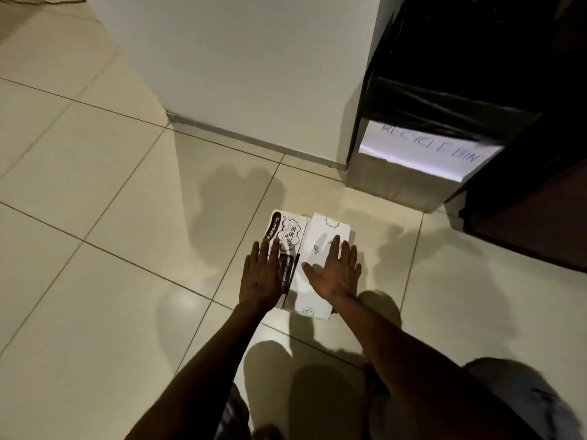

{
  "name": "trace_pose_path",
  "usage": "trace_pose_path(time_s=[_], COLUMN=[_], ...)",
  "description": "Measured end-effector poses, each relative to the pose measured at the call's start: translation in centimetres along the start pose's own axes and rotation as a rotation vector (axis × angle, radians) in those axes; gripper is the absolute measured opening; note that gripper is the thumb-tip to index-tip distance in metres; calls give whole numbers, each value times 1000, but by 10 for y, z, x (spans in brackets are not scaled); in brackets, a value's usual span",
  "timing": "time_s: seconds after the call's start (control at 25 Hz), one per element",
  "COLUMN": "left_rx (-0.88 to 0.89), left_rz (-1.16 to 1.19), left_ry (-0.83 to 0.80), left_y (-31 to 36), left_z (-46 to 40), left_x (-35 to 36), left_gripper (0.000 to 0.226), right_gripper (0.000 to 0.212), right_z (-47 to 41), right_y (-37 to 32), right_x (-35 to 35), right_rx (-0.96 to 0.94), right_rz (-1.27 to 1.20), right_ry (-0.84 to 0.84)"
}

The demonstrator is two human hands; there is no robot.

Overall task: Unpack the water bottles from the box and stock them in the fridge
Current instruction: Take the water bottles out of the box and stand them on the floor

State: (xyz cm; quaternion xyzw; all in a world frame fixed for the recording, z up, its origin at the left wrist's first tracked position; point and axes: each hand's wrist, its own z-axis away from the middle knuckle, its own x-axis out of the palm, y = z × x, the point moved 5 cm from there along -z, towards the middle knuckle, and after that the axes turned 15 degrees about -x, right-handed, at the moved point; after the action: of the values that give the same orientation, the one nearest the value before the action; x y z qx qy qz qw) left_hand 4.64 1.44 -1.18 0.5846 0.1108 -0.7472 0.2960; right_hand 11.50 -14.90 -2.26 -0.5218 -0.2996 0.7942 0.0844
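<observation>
The floor (95, 281) is pale glossy tile with thin dark grout lines running at a slant. A flattened white box (313, 249) with black printing lies flat on it, right of centre, across a grout line. Far right, a bin (413, 173) lined with a black bag stands on the tiles, a paper sign on its front reading "RECYCLE BIN". Just left of the bin a white wall (238, 74) meets the floor along a grey skirting strip. Soft shadows fall on the tiles around the box.
</observation>
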Motion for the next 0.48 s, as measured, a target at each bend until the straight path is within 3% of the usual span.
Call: trace_pose_path(time_s=[0.16,0.28,0.4,0.48], left_rx=[-11,11,13,50], left_rz=[-46,43,75,121], left_ry=[-59,-56,-67,-45], left_y=[-17,-19,-30,-26], left_z=[-38,-49,-56,-50], left_x=[79,105,103,82], left_gripper=[72,86,95,95], right_gripper=[113,119,120,110], right_z=[-16,-21,-19,-10], right_y=[30,38,37,25], right_x=[85,118,115,91], right_rx=[142,156,184,119], right_rz=[-46,-48,-78,-144], right_ry=[-7,100,156,265])
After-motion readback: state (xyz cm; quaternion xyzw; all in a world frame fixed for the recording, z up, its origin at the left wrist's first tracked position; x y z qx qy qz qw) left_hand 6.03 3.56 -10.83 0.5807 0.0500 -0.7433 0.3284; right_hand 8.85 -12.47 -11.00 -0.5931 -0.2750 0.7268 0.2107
